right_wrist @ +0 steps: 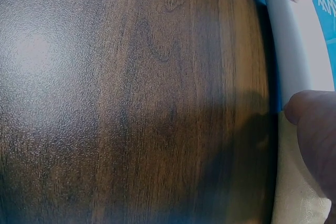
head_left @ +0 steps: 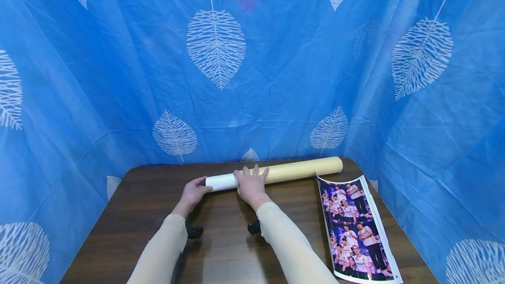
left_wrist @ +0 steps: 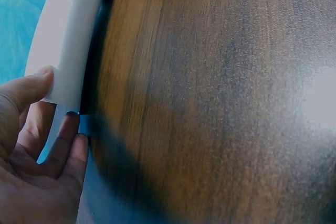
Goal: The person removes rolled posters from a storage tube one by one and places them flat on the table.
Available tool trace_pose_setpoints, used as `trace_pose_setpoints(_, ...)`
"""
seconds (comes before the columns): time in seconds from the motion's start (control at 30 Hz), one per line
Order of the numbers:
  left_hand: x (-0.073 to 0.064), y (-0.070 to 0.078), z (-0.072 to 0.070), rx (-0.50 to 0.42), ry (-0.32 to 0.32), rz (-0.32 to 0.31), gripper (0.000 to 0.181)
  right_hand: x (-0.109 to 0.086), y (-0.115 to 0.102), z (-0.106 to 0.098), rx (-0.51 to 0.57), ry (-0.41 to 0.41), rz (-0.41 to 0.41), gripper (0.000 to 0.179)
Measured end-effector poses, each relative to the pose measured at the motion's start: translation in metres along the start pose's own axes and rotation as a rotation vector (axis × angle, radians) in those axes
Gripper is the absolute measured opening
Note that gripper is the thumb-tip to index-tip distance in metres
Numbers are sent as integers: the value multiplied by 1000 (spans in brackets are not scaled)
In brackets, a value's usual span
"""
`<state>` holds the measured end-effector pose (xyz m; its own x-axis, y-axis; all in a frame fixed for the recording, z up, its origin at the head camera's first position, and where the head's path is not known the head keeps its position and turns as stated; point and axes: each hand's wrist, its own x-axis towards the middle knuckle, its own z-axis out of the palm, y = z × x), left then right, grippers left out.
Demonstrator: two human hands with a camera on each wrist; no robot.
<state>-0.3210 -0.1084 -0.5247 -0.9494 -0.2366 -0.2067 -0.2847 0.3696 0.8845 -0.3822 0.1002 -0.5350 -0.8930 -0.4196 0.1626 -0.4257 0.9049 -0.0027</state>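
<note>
A long pale-yellow paper tube (head_left: 304, 170) lies across the far side of the brown table, with a white paper roll (head_left: 221, 182) extending from its left end. My left hand (head_left: 194, 193) pinches the roll's free end, the thumb on its near face and other fingers under and behind it. In the left wrist view, that end of the roll (left_wrist: 65, 40) is seen with the thumb over its rim. My right hand (head_left: 251, 186) grips over the place where white meets yellow, fingers spread across the top. The right wrist view shows its thumb (right_wrist: 302, 106) on the near side.
A printed photo sheet (head_left: 355, 231), slightly curled, lies on the right of the table (head_left: 130, 222); its far edge is close to the tube. Behind and at both sides hangs a blue curtain (head_left: 276, 78) with white leaf patterns. Dark wrist devices (head_left: 194, 232) sit under the sleeves.
</note>
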Motion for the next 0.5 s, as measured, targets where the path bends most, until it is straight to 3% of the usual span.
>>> trace_pose_setpoints(0.5, 4, -5, -6, 23, -5, -5, 62, 1, 0, -1, 1, -11, 0, 53)
